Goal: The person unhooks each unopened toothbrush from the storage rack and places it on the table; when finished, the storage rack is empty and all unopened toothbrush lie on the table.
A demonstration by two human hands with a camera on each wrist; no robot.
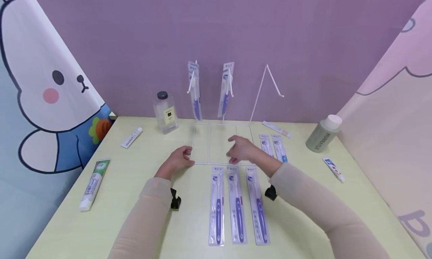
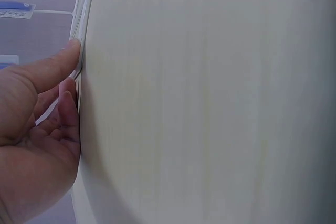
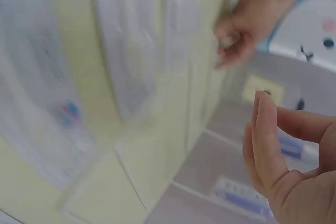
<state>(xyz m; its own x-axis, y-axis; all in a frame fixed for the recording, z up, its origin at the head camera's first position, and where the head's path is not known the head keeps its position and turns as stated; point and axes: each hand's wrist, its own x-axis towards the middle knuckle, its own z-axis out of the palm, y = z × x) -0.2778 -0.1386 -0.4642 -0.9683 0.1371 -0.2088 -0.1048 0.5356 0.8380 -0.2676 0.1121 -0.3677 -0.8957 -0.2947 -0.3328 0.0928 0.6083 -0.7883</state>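
Note:
A white wire display rack point(image 1: 209, 164) stands at the back middle of the table, with three upright hooks. Packaged purple toothbrushes hang on its left hook point(image 1: 195, 90) and middle hook point(image 1: 225, 90); the right hook point(image 1: 275, 82) is bare. At the base's front left corner, my left hand point(image 1: 177, 159) holds the wire, its thumb point(image 2: 65, 59) along the rod and the fingers bent beside it. My right hand point(image 1: 242, 149) is over the right part of the base, fingers loosely bent and holding nothing. Three packaged toothbrushes point(image 1: 239, 210) lie side by side in front of the rack.
Two more packaged toothbrushes point(image 1: 279, 148) lie right of the rack, near a slim packet point(image 1: 276, 129). A green bottle point(image 1: 324, 133) and a small tube point(image 1: 333, 169) are at right. At left are a clear bottle point(image 1: 165, 114), a small white tube point(image 1: 132, 137) and a toothpaste tube point(image 1: 94, 184).

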